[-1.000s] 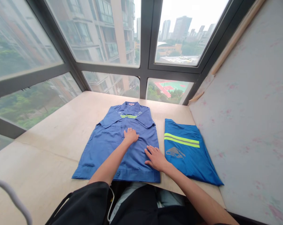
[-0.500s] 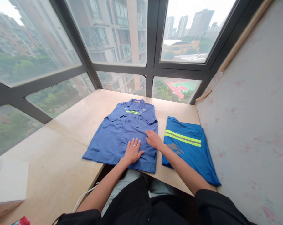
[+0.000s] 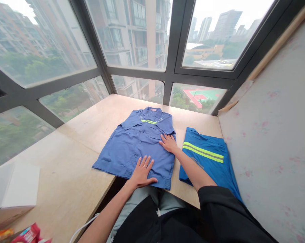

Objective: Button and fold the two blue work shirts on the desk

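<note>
A blue short-sleeved work shirt (image 3: pixel 124 148) lies front up and spread on the wooden table, collar toward the window, sleeves laid inward over the chest. A yellow-green and grey strip crosses it below the collar. My left hand (image 3: pixel 141 172) rests flat near the shirt's lower hem, fingers spread, a ring on one finger. On the shirt's right side, below the sleeve, lies my right hand (image 3: pixel 168 143), palm down with its fingers extended. Beyond it to the right is a folded brighter blue garment (image 3: pixel 210 141) with a yellow-green reflective band, partly covered by my right forearm.
The table (image 3: pixel 66 162) meets windows at the back and left. A white box (image 3: pixel 21 185) and red snack packets (image 3: pixel 28 233) are at the lower left, near a white cable (image 3: pixel 84 226). A papered wall (image 3: pixel 271 152) bounds the right side.
My right hand has moved up the shirt toward the sleeve and now lies flatter. My left hand has shifted slightly toward the hem. The view has turned a little to the left.
</note>
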Available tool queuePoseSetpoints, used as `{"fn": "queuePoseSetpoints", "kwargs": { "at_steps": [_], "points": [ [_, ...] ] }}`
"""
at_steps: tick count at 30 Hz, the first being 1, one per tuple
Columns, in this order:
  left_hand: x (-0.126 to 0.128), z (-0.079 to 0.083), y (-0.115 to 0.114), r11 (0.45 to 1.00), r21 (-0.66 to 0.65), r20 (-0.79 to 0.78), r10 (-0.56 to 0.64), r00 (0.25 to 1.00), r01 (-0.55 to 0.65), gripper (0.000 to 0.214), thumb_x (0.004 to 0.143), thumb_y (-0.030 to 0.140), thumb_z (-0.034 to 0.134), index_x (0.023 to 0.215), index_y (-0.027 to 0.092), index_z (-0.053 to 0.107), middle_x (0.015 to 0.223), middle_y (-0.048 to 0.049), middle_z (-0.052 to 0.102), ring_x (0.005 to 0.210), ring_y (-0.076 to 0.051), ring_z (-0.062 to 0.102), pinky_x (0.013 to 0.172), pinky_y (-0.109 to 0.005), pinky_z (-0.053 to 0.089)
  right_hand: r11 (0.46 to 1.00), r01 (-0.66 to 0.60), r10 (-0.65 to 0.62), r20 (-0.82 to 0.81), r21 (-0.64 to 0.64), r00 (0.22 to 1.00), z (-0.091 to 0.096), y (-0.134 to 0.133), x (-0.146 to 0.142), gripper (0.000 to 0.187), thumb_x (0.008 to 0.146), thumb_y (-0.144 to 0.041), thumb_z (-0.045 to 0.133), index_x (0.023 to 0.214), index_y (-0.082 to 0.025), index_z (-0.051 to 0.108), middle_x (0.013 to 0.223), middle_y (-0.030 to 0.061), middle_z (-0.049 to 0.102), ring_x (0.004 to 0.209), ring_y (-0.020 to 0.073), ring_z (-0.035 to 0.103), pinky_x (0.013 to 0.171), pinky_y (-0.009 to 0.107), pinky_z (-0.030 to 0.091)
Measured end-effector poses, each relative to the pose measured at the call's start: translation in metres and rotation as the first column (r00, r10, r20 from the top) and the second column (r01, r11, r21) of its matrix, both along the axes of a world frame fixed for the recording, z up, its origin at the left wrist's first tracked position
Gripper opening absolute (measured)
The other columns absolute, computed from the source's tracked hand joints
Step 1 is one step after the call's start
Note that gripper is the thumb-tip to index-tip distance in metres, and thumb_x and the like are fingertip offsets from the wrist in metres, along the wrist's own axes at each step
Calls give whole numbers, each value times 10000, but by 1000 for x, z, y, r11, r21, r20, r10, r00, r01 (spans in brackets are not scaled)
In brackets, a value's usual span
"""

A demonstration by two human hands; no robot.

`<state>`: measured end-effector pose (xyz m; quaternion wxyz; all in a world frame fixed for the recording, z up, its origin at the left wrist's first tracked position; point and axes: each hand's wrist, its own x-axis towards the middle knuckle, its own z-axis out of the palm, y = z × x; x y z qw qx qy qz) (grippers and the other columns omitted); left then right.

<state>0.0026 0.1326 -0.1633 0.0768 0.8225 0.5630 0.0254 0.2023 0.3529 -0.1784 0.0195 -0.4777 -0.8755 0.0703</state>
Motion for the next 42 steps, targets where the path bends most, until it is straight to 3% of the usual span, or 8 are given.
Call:
{"fn": "queuePoseSetpoints", "kwargs": {
  "at_steps": [3, 8, 15, 19, 23, 30, 34, 42],
  "points": [
    [-6, 2, 4, 996, -32, 5, -85, 996, 85, 1169, 676, 891, 462, 1563, 177, 200, 1612, -179, 101, 1486, -398, 40, 1166, -610, 35, 1000, -12, 12, 20, -2, 1000, 0, 6, 0, 712, 986, -612, 173, 1555, -193, 261, 1585, 119, 283, 1455, 313, 235, 1195, 495, 110],
    [-10, 5, 25, 989, -74, 29, -128, 991, 129, 1172, 658, 881, 502, 1565, 205, 194, 1611, -183, 109, 1487, -396, 31, 1160, -613, 36, 999, 9, -6, 55, -53, 998, 1, 24, 3, 722, 982, -621, 150, 1565, -202, 223, 1604, 109, 233, 1475, 295, 195, 1201, 479, 82],
    [5, 3, 61, 996, -56, 106, -67, 992, 73, 1103, 714, 897, 391, 1553, 196, 249, 1606, -181, 132, 1488, -391, 45, 1164, -615, 15, 990, 41, -23, 127, -137, 992, 12, 65, 7, 712, 986, -598, 180, 1577, -201, 161, 1623, 100, 164, 1490, 296, 154, 1203, 487, 73],
    [24, 1, 67, 999, -43, 152, -5, 988, 12, 1068, 742, 881, 378, 1545, 184, 279, 1601, -183, 156, 1484, -404, 55, 1160, -634, 21, 985, 45, -19, 158, -165, 987, 21, 77, 2, 700, 988, -537, 272, 1567, -151, 202, 1618, 136, 154, 1486, 319, 165, 1196, 502, 120],
    [30, -2, 59, 1000, -3, 219, 25, 975, -25, 972, 807, 823, 369, 1533, 179, 312, 1600, -168, 187, 1486, -386, 89, 1173, -620, 40, 999, -35, 34, 60, 6, 998, 16, 52, -9, 663, 986, -379, 338, 1553, -65, 199, 1625, 162, 34, 1507, 283, 47, 1202, 463, 149],
    [24, -9, 45, 989, 121, 394, 31, 919, -86, 521, 944, 529, 436, 1308, 193, 596, 1443, -112, 505, 1396, -263, 386, 1193, -504, 221, 944, -319, 322, -28, 84, 946, -3, -32, -22, 543, 1019, -365, 305, 1493, -110, 375, 1589, 143, 257, 1487, 255, 191, 1204, 472, 172],
    [24, -7, 46, 975, 152, 506, 65, 860, -164, 357, 935, 401, 469, 1133, 196, 683, 1264, -98, 641, 1245, -235, 540, 1150, -475, 323, 942, -332, 334, -35, 45, 942, 5, -54, -18, 540, 1017, -355, 333, 1486, -92, 384, 1575, 165, 277, 1479, 269, 215, 1195, 493, 199],
    [21, -6, 41, 961, 229, 555, 2, 832, -155, 295, 907, 345, 515, 1083, 189, 693, 1158, -105, 665, 1128, -225, 591, 1065, -421, 427, 935, -335, 324, -108, -118, 940, 18, -81, 2, 505, 1011, -331, 389, 1471, -125, 416, 1572, 153, 289, 1480, 264, 212, 1192, 512, 207]
  ]
}}
